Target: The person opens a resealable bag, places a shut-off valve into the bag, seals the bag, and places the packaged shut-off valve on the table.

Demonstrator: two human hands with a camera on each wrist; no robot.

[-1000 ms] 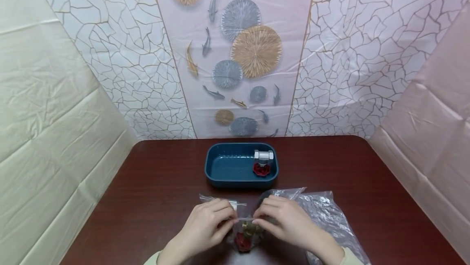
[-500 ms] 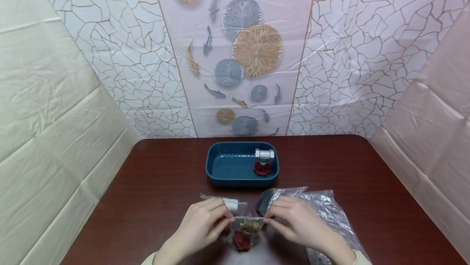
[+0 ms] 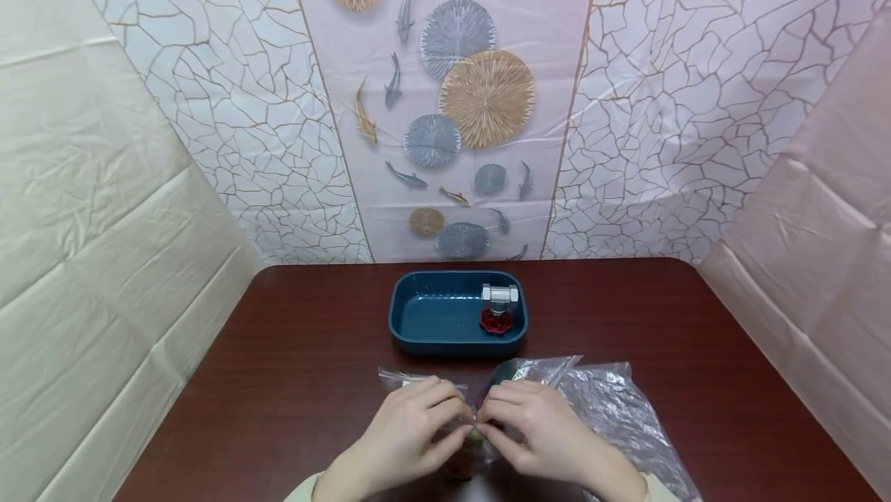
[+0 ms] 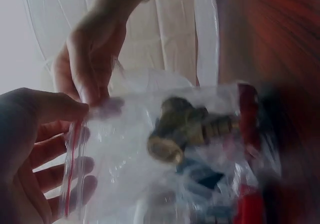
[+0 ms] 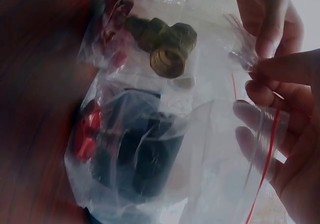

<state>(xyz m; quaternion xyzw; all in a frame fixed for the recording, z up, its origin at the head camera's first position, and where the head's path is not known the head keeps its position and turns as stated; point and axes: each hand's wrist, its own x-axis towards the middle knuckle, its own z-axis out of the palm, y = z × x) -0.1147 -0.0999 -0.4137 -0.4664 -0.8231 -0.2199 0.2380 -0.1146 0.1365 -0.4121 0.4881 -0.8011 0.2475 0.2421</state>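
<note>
My left hand (image 3: pixel 411 432) and right hand (image 3: pixel 539 428) meet near the table's front, thumbs and fingers pinching the top edge of a clear zip bag (image 5: pixel 212 38). Inside the bag is a brass valve (image 5: pixel 167 41) with a red handwheel (image 5: pixel 115 13). The hands mostly hide bag and valve in the head view. Beneath my right hand, a second clear zip bag (image 5: pixel 210 159) with a red seal line holds a dark block-like piece (image 5: pixel 150 154) and a red part (image 5: pixel 87 134). The left wrist view shows the brass valve (image 4: pixel 177 129) through blurred plastic.
Behind the hands stands a blue tray (image 3: pixel 438 347) holding a silver valve (image 3: pixel 500 295) with a red handwheel. Another clear bag (image 3: pixel 390 380) lies beside my left hand. A large crumpled plastic sheet (image 3: pixel 619 409) spreads to the right on the dark red table (image 3: pixel 278 363).
Both hands first spread slightly apart along the bag's top edge, then came together until their fingertips nearly meet. The valve in the bag is now more hidden. Tray and silver valve have not moved.
</note>
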